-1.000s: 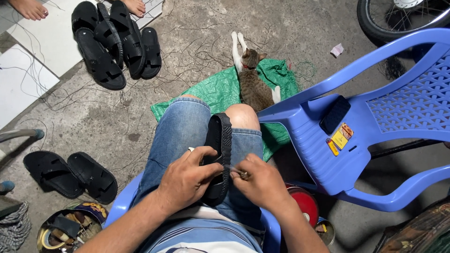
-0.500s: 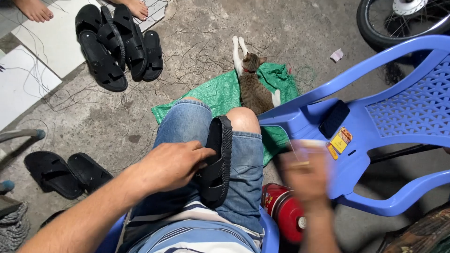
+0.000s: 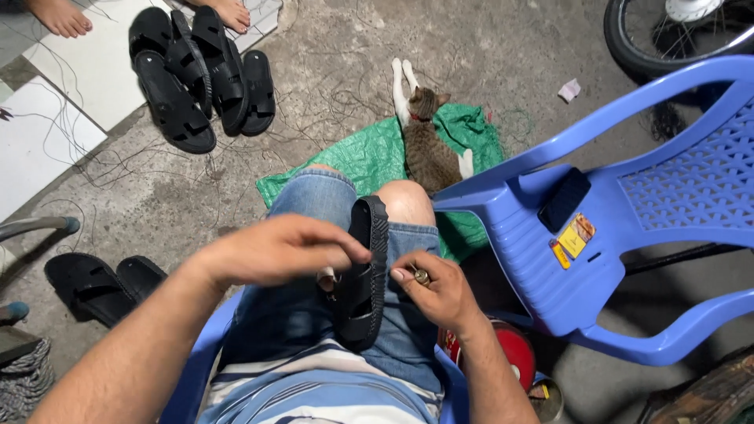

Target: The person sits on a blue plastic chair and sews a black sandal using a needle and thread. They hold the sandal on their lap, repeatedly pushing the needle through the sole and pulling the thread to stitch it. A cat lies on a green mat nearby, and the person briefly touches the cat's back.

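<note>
A black sandal (image 3: pixel 364 276) stands on edge between my thighs, on my denim shorts. My left hand (image 3: pixel 281 250) hovers over its left side, fingertips pinched together near the sole's upper rim. My right hand (image 3: pixel 437 287) is just right of the sandal, thumb and forefinger pinching a small metal piece (image 3: pixel 422 275). A thin thread may run between my hands, but I cannot make it out.
A blue plastic chair (image 3: pixel 597 228) lies tipped at the right, a dark phone (image 3: pixel 562 199) on it. A cat (image 3: pixel 428 141) lies on a green sheet (image 3: pixel 369 157) ahead. Black sandals are piled at the upper left (image 3: pixel 196 74) and left (image 3: pixel 98 284). A red can (image 3: pixel 503 353) stands under my right arm.
My right hand has come back from the right side to the sandal, now pinching the small metal piece. My left hand has lifted off the sandal and pinches above it.
</note>
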